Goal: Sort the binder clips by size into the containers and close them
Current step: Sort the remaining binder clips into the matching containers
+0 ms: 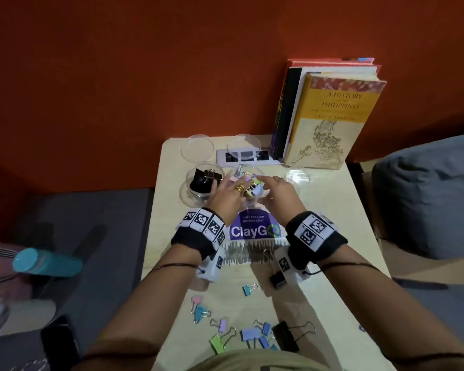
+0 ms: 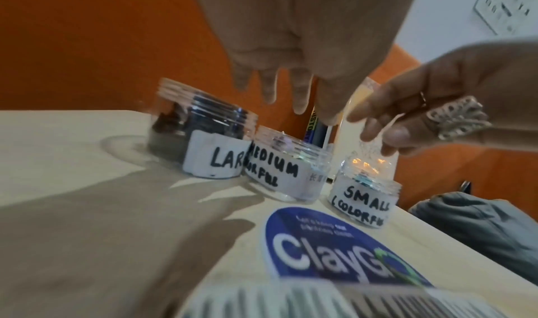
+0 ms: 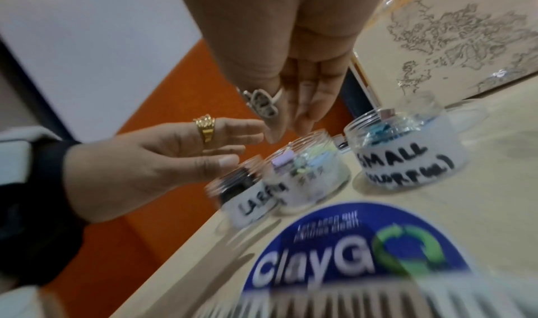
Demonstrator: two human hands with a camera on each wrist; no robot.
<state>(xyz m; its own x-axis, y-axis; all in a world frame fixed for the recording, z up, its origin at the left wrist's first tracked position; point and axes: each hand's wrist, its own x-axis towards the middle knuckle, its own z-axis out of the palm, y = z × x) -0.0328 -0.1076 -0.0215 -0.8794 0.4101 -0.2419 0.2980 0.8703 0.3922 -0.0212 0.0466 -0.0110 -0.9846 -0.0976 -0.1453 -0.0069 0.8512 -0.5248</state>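
Observation:
Three clear open jars stand in a row: LARGE (image 1: 204, 180) (image 2: 203, 143) with black clips, MEDIUM COLORFUL (image 1: 248, 187) (image 2: 288, 168) (image 3: 308, 173) with pastel clips, SMALL COLORFUL (image 1: 296, 178) (image 2: 364, 196) (image 3: 407, 150). Both hands hover over the medium jar. My left hand (image 1: 225, 188) (image 2: 279, 88) has straight, spread fingers and holds nothing. The fingers of my right hand (image 1: 273, 187) (image 3: 297, 111) are straight too, and empty. Loose clips lie near the table's front: a black one (image 1: 277, 277), a blue one (image 1: 249, 289), a large black one (image 1: 287, 336) and several pastel ones (image 1: 248, 334).
Two clear lids (image 1: 197, 148) (image 1: 243, 145) lie behind the jars by a socket panel (image 1: 249, 158). Books (image 1: 332, 116) stand at the back right. A ClayGo sticker (image 1: 255, 228) is on the table. A teal bottle (image 1: 48, 263) lies off the table's left; a grey cushion (image 1: 426, 196) is on the right.

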